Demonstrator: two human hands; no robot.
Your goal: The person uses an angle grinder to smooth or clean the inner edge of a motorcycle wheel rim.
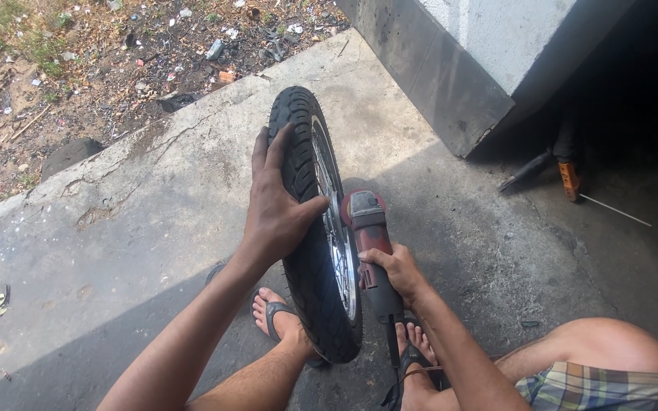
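On concrete (154,205), left hand (276,205) lying spread flat on upright tyre (306,251), right hand (394,268) gripping red grinder (371,243) beside rim (336,228), sandalled feet bracing below.

Concrete slab (154,213), cracked, half in shade. Far beyond the grip, upper left: dirt ground (78,68) strewn with litter. Up and right of it: grey wall corner (458,68), then an orange-handled tool (569,179) in shadow.
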